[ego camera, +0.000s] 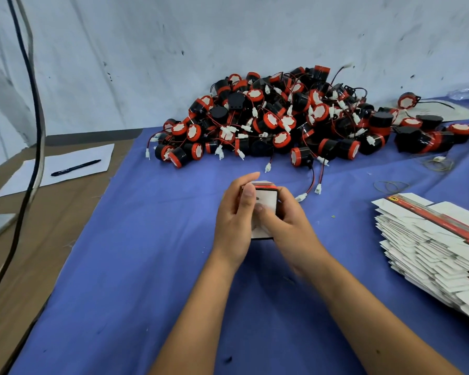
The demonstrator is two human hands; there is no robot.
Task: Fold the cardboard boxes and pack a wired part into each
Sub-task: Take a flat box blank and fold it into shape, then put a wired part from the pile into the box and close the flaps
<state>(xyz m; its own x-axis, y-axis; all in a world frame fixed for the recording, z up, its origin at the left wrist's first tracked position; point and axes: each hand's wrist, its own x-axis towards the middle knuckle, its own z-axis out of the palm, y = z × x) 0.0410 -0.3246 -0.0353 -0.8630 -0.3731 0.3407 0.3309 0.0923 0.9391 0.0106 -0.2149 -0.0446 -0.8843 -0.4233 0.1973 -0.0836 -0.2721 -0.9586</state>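
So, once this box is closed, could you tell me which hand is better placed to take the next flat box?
Probably the right hand: the stack of flat boxes lies on its side, whereas the left hand would have to cross over.

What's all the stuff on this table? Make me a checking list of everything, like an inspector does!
Surface: blue cloth over a brown table.
Job's things: small box held between both hands; pile of wired parts behind it; stack of flat boxes on the right.
Clutter: pen on white paper; rubber bands on the cloth.
Grippers: left hand and right hand both grip the box.
Cables: black and grey cables hanging at left.
Surroundings: marked white wall behind the pile.
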